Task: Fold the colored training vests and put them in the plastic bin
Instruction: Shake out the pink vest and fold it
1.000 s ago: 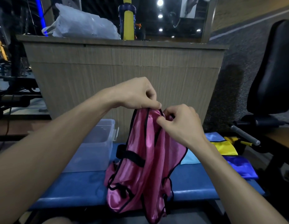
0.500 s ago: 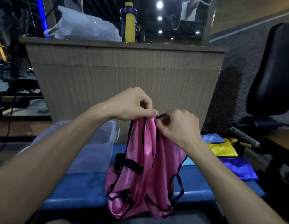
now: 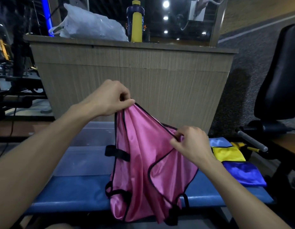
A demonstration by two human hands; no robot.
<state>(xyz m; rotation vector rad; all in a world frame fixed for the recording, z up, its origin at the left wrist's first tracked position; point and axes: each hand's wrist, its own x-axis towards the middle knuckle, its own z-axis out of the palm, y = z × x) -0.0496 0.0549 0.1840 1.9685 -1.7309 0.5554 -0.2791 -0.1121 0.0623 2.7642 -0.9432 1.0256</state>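
Spread apart since a second ago: left hand [image 3: 108, 98] up and to the left, right hand [image 3: 191, 144] lower and to the right, where both were pinched close together at the top of the pink vest [image 3: 143, 154]. Now stretching the black-trimmed upper edge of that vest into a slanted line, high at the left, low at the right. Left hand pinching the edge between thumb and curled fingers at the vest's topmost corner; right hand pinching the same trim further down, fingers curled round it. Hanging from those two grips, long axis roughly vertical, upper edge toward the wooden counter front [image 3: 132, 76], lower hem down toward the camera. Hem draped over the near edge of the blue padded desk [image 3: 69, 192], falling a little below it. Black straps looping out at the vest's left side and near the hem. Clear plastic bin [image 3: 87, 156] on the desk just left of the vest, partly hidden by the left forearm. Folded yellow vest [image 3: 227, 153] and folded blue vest [image 3: 244, 172] on the right end of the desk, touching each other, near the right wrist. Yellow-and-blue bottle [image 3: 136, 22] and white plastic bag [image 3: 92, 25] up on the counter top behind.
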